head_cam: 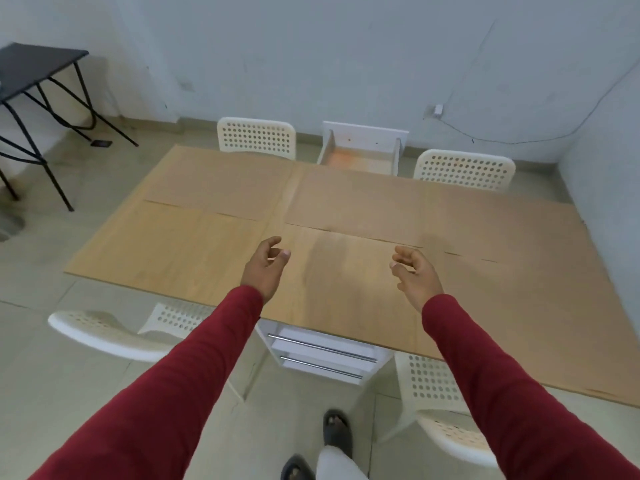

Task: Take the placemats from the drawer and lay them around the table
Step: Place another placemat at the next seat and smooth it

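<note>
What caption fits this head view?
Both empty hands, left hand and right hand, hover over the bare wooden table.

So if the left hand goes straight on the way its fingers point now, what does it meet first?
Probably nothing soon. The left hand hovers empty over the bare table, pointing toward the far side; the open drawer there lies further right. Its height above the wood is unclear.
</note>
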